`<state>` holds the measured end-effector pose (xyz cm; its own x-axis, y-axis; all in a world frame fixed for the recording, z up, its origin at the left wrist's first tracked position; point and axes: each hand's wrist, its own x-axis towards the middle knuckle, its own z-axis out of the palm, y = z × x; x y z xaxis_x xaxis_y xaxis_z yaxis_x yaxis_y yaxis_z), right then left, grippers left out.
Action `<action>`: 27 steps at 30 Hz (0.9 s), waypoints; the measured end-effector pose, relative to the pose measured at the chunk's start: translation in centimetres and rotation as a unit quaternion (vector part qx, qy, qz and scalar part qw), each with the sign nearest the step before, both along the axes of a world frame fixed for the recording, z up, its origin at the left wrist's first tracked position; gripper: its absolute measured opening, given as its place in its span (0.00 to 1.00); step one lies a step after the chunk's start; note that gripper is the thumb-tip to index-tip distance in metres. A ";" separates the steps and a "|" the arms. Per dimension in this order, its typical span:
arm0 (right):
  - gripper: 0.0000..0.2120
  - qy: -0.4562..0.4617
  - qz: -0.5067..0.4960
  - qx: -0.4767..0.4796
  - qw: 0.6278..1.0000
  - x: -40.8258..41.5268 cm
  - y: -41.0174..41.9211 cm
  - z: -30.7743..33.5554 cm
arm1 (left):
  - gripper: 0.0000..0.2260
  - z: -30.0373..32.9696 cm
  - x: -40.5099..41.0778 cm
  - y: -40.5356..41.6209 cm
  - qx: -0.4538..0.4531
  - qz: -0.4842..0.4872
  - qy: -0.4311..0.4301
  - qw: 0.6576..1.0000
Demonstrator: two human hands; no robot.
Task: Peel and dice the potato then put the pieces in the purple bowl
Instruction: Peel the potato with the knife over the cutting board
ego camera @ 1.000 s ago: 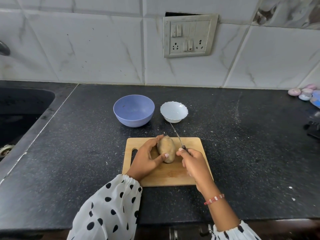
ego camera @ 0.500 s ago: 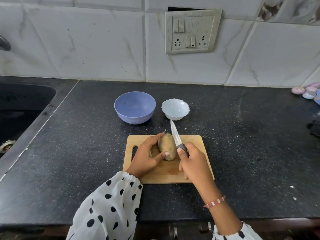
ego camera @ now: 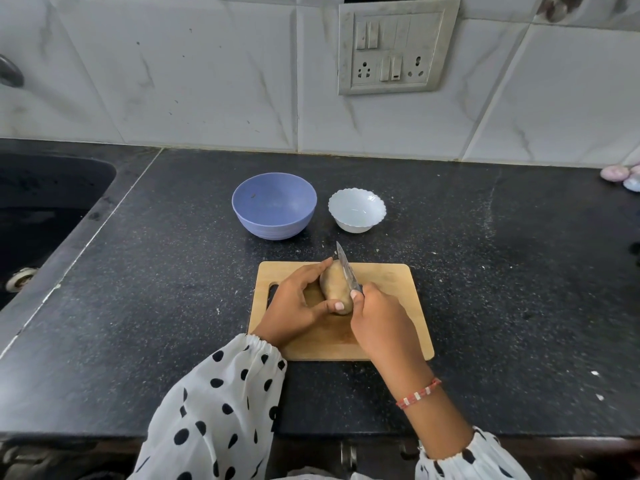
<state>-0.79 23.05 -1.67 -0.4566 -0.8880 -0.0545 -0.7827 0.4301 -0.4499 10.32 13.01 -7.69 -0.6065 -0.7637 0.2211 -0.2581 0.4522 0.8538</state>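
Brown and unpeeled, the single potato [ego camera: 335, 285] lies on the wooden cutting board [ego camera: 391, 289], its long axis running away from the person, its skin whole with no cut showing. The left hand [ego camera: 300, 301] grips it from the left side, fingers arched over the far end and the thumb pressed to the near end. The right hand [ego camera: 380, 323] is clenched round the handle of one knife [ego camera: 345, 268]; the handle is mostly hidden in the fist. The blade lies along the potato's right upper side, touching it, with the tip pointing away past the board's far edge. A red and white bracelet [ego camera: 418, 393] sits on the right wrist, and both arms wear white sleeves with black dots [ego camera: 221, 403].

Beyond the board, on the black speckled bench [ego camera: 156, 271], stand two bowls just beside each other: one purple bowl [ego camera: 274, 210] on the left and one smaller white bowl [ego camera: 356, 210] with a scalloped rim on the right; I see no pieces in either. A dark sink [ego camera: 45, 202] is set into the bench at far left. On the marbled tile wall hangs one grey switch plate [ego camera: 398, 46] with sockets
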 end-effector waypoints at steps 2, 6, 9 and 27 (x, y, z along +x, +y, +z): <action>0.13 0.002 0.000 0.012 1.000 0.2 -0.4 0.2 | 0.35 -0.1 0.0 0.0 -0.002 0.001 -0.004 1.000; 0.11 0.021 0.002 0.031 0.999 0.5 -0.3 0.4 | 0.33 0.0 -0.1 0.0 0.000 0.008 -0.008 1.000; 0.10 0.035 0.001 0.038 0.999 0.9 0.2 0.4 | 0.33 0.0 0.1 0.0 0.002 0.010 -0.005 1.000; 0.11 0.007 -0.005 0.059 0.998 0.7 -0.8 0.9 | 0.32 0.3 -0.3 -0.1 0.005 0.005 -0.014 1.000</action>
<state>-0.09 22.27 -0.72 -0.4672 -0.8711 -0.1513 -0.7836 0.4872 -0.3854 10.07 12.88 -7.40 -0.6052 -0.7712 0.1976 -0.2855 0.4419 0.8504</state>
